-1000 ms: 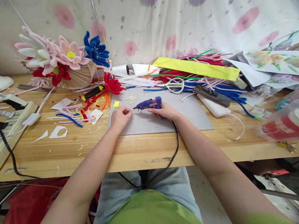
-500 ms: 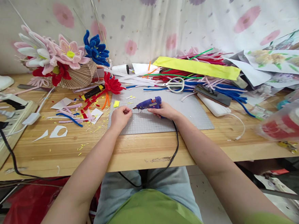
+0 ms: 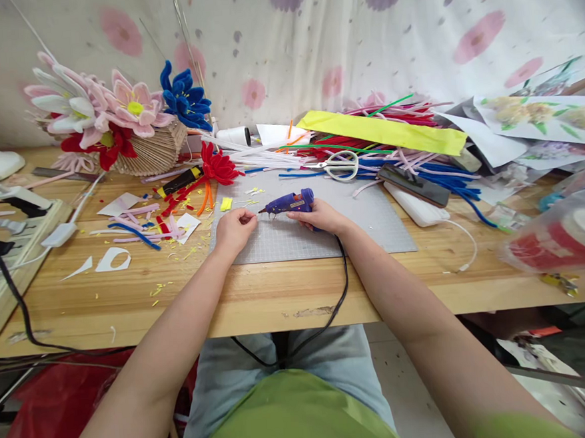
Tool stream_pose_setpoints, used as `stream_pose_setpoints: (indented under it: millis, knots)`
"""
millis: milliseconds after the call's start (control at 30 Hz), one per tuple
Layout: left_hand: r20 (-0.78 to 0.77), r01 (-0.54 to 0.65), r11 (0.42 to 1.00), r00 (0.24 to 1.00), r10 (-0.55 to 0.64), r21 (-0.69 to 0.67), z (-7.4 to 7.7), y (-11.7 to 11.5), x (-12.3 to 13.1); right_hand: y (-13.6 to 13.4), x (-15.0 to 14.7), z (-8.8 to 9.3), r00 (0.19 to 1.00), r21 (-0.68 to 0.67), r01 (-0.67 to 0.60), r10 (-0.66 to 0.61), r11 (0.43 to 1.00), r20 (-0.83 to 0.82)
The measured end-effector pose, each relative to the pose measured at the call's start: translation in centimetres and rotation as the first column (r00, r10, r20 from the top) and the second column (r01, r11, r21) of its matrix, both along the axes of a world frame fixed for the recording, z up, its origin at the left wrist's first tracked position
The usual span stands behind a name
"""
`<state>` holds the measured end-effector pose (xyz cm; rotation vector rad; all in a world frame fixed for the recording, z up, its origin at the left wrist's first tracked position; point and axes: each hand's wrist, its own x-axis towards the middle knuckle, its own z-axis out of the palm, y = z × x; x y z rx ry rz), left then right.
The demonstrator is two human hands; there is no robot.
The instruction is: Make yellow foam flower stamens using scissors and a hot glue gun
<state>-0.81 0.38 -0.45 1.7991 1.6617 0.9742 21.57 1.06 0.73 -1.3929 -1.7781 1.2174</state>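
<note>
Light-brown wooden worktable (image 3: 258, 301) w/ grey gridded cutting mat (image 3: 381, 229); white floral fabric curtain (image 3: 280, 40) at back. R hand (image 3: 323, 217) clamped on purple plastic glue gun (image 3: 284, 202), above mat, nozzle (image 3: 263, 211) toward L hand (image 3: 234, 230). Hands apart; L thumb & fingertips pinched together nr. nozzle; held item, if any, too small to tell.

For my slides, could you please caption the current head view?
Over a grey mat, the right hand holds a glue gun, its nozzle near the pinched fingers of the left hand.
</note>
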Motion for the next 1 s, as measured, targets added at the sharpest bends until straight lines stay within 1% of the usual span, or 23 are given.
stream_pose_setpoints:
  millis: [200,333,433,500,567,700,767,833,933,1000]
  knots:
    - [0.015,0.025,1.0,1.0,-0.025,0.015,0.0,0.0,0.0,0.1,0.1,-0.2,1.0,0.01,0.007,-0.007,1.0,0.002]
    - [0.036,0.046,0.998,0.998,-0.047,0.038,-0.3,0.1,-0.1,0.1,0.0,0.0,0.999,-0.002,0.034,-0.034,0.999,0.028]
    - [0.019,0.065,0.996,0.998,-0.066,0.054,-0.4,0.2,-0.2,0.0,0.0,0.2,0.998,0.005,0.053,-0.053,0.999,0.036]
    - [0.003,0.075,0.996,0.997,-0.075,0.058,-0.3,0.1,-0.2,0.1,0.3,0.2,0.994,0.027,0.094,-0.095,0.995,0.048]
    - [-0.006,0.08,0.995,0.997,-0.08,0.056,-0.2,0.0,-0.2,0.3,1.0,0.1,0.984,0.057,0.161,-0.164,0.985,0.068]
    - [0.003,0.075,0.996,0.997,-0.076,0.057,0.2,-0.1,-0.4,1.2,3.3,-0.5,0.947,0.131,0.301,-0.313,0.945,0.079]
    - [0.019,0.052,0.996,0.998,-0.054,0.067,0.3,0.1,-0.6,1.6,4.3,-0.8,0.923,0.201,0.351,-0.374,0.914,0.089]
    - [0.043,0.001,0.996,0.999,-0.005,0.087,0.4,0.3,-1.0,1.9,4.9,-0.9,0.901,0.261,0.38,-0.418,0.888,0.112]
    - [0.097,-0.099,0.987,0.991,0.087,0.127,0.5,0.8,-1.8,2.0,5.1,-0.8,0.883,0.288,0.406,-0.454,0.867,0.121]
    - [0.138,-0.16,0.975,0.981,0.139,0.155,0.5,1.1,-2.4,1.9,5.1,-0.5,0.884,0.316,0.411,-0.459,0.855,0.092]
